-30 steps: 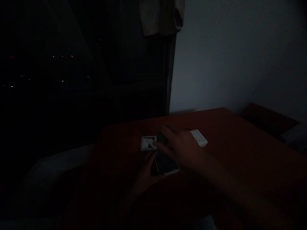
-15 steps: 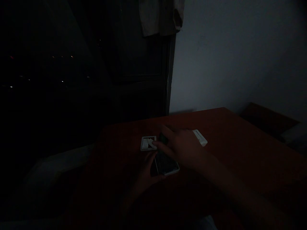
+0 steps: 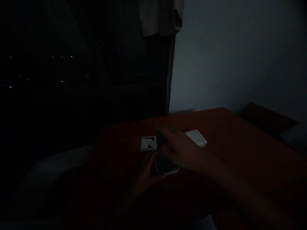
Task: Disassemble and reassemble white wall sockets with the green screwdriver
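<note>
The scene is very dark. On the reddish table, a dark rectangular piece with a pale rim (image 3: 167, 163) lies between my hands. My left hand (image 3: 144, 175) grips it, fingers along its left side and thumb at its near edge. My right hand (image 3: 183, 148) is over its far end, fingers curled around something dark that I cannot make out. Beyond my left fingers lies a white frame (image 3: 141, 145), and a small white flat piece (image 3: 152, 143) rests across its opening. A white wall socket (image 3: 197, 137) with several holes sits just past my right hand, partly covered by it.
The reddish table (image 3: 230, 143) ends at a pale wall (image 3: 216, 64) behind. A dark window or door frame (image 3: 169, 80) stands at the back, with cloth (image 3: 158, 19) hanging above. A brown surface (image 3: 268, 118) is at the right.
My right hand has shifted slightly and its fingers have turned left, uncovering more of the wall socket. Its thumb has drawn off the small white piece. My left hand stays in place.
</note>
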Available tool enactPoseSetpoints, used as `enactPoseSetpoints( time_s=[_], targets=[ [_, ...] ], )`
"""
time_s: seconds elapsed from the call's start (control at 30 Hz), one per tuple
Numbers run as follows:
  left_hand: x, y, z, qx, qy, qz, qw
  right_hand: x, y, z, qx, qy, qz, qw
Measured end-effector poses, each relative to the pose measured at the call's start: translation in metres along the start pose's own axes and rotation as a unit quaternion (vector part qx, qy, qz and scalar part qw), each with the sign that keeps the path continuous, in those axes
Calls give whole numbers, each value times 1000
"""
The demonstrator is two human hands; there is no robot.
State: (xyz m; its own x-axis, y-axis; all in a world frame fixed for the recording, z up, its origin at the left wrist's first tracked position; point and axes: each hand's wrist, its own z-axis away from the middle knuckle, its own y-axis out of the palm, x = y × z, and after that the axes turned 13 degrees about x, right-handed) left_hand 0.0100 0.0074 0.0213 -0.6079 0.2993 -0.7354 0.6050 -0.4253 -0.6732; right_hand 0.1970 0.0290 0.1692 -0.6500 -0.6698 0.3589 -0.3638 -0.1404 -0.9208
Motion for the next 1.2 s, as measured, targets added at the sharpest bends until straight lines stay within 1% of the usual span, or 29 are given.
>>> enactPoseSetpoints(
  time_s=[0.03,0.07,0.2,0.23,0.27,0.3,0.4,0.47,0.53,0.6,0.67,0.73,0.87,0.9,0.93,1.03,1.1,1.13,1.2],
  targets=[
    [0,0,0,1,-3,-1,1000,-1,0,0,2,-12,-13,1000],
    [-1,0,0,4,-9,-2,1000,-2,1,0,2,-9,-10,1000],
    [-3,-1,-1,8,-21,3,1000,-3,3,-3,-5,87,74,993],
    [-3,-1,-1,9,-18,8,1000,-3,3,-3,-9,98,80,992],
    [-2,0,-1,8,-13,11,1000,-3,2,-2,-10,93,71,993],
    [-1,0,-1,7,-9,13,1000,-3,1,-1,-9,74,48,996],
    [3,2,-1,0,0,2,1000,-4,-2,2,12,-9,-38,999],
    [4,3,-1,-1,-9,-7,1000,-5,-3,3,20,-29,-58,998],
    [3,2,-1,5,-23,-13,1000,-4,-1,1,7,-4,-30,1000],
    [1,1,-1,7,-33,-17,999,-1,1,-1,-8,41,20,999],
    [-2,-1,-1,7,-30,-22,999,1,3,-2,-13,71,53,996],
    [-5,-2,0,7,-22,-23,999,3,1,-1,-6,59,39,997],
    [-6,-2,-1,11,-28,-19,999,1,-4,2,37,-20,-43,998],
    [-5,-1,-1,12,-33,-19,999,0,-4,2,40,-22,-40,998],
    [-5,-1,-1,12,-35,-17,999,0,-3,2,34,-9,-23,999],
    [-4,0,-1,6,-24,-8,1000,0,2,-2,-2,64,55,996],
    [-4,0,-1,4,-18,-2,1000,2,5,-4,-9,93,77,993],
    [-5,0,-1,4,-18,-1,1000,3,5,-3,-9,89,70,994],
    [-6,-1,-1,4,-17,1,1000,3,2,0,-4,43,22,999]
  ],
)
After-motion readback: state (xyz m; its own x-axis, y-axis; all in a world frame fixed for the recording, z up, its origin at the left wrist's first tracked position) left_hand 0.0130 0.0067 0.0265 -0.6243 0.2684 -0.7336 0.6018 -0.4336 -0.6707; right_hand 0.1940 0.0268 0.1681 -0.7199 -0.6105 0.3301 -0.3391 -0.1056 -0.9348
